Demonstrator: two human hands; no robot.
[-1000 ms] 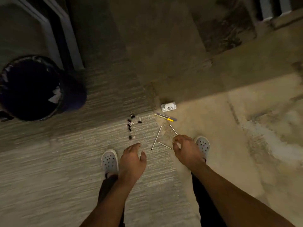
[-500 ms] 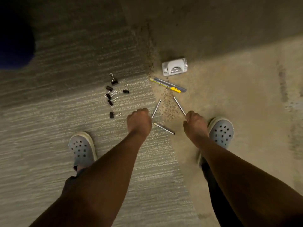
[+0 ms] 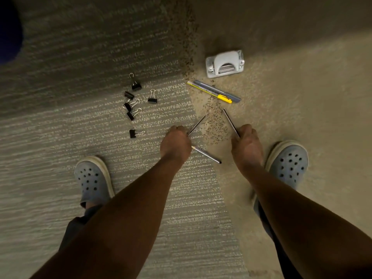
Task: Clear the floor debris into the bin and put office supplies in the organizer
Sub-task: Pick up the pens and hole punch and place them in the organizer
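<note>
Two hands reaching down to floor btwn the shoes. Left hand (image 3: 176,142) curling fingers round thin pen (image 3: 196,125); right hand (image 3: 246,142) gripping 2nd pen (image 3: 229,119). 3rd pen (image 3: 207,155) lying loose btwn them. Farther: black binder clips (image 3: 133,105) sitting on carpet at left, yellow cutter (image 3: 211,92) and white hole punch (image 3: 224,64) lying beyond.

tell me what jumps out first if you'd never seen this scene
Two hands reach down mid-frame: the left hand grips one pen, the right hand another pen. Black binder clips lie scattered on the carpet to the left, and a grey hole punch sits above.
</note>
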